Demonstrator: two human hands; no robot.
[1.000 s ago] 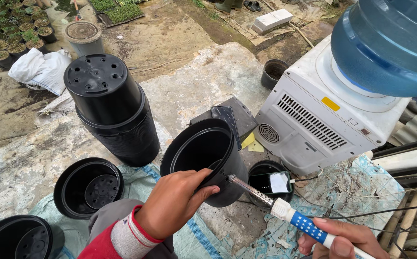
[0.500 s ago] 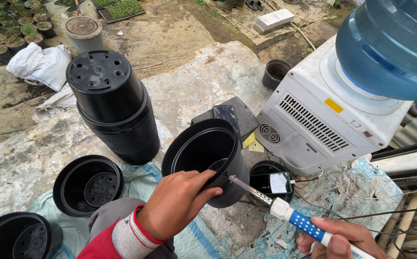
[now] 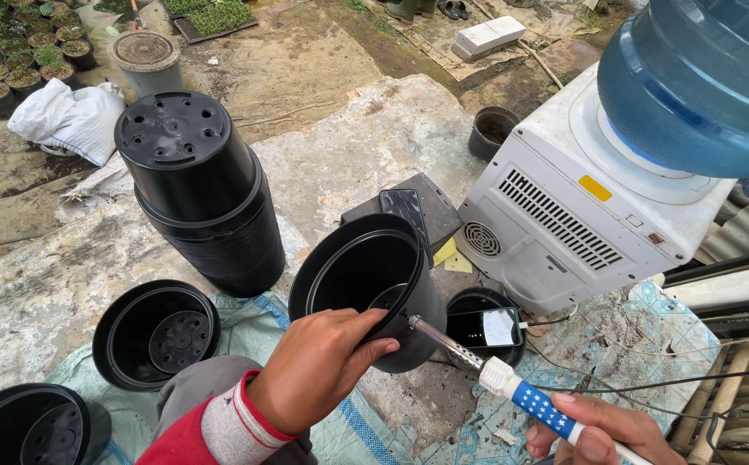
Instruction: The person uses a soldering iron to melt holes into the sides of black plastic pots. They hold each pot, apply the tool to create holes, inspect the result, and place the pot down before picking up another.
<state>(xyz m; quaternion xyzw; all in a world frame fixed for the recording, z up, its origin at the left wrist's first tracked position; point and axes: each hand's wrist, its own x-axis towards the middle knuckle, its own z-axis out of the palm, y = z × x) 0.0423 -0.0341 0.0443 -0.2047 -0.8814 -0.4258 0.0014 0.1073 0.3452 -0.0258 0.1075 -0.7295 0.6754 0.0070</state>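
My left hand point(image 3: 318, 366) grips the near rim of a black plastic plant pot point(image 3: 366, 280), tilted so its mouth faces me. In my right hand point(image 3: 603, 430) is a soldering iron point(image 3: 512, 383) with a blue and white handle. Its metal tip touches the pot's outer wall, low on the right side. A phone point(image 3: 486, 329) with a lit screen lies across another black pot just behind the iron.
A tall upside-down stack of black pots point(image 3: 198, 194) stands at left. Two upright open pots point(image 3: 157, 331) point(image 3: 26, 426) sit on a pale tarp near me. A white water dispenser point(image 3: 598, 194) with a blue bottle point(image 3: 706, 77) stands at right. Wires trail at lower right.
Only the view has shifted slightly; both hands, the pot and the iron stay as they were.
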